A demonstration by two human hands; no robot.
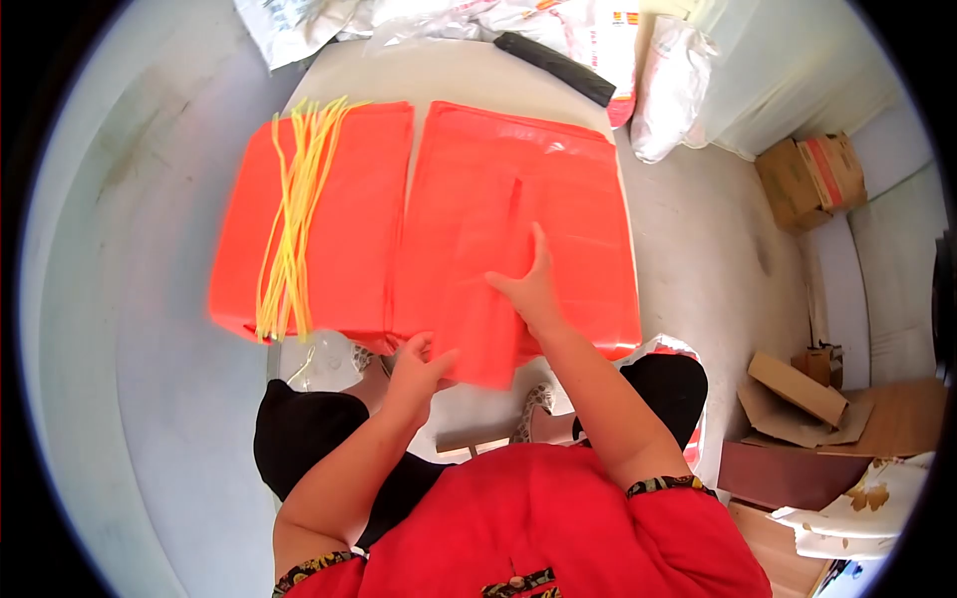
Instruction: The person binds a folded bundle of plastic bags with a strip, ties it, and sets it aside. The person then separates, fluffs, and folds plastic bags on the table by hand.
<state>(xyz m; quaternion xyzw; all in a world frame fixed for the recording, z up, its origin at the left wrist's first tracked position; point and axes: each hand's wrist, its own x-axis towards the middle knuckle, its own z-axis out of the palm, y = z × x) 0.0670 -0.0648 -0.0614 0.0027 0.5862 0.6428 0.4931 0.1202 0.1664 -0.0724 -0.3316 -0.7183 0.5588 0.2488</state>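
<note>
A folded strip of red plastic bag lies over the right-hand stack of flat red plastic bags, its near end hanging past the stack's front edge and slightly blurred. At the strip's lower left edge is my left hand, thumb over the plastic and the other fingers partly hidden. My right hand is at the strip's right side, thumb and fingers spread wide apart. To the left, a bundle of yellow ties rests across a second stack of red plastic bags.
Both stacks sit on a pale table. A black bar-shaped object and white printed sacks are at its far side. A white bag stands beyond the right corner. Cardboard boxes are on the right.
</note>
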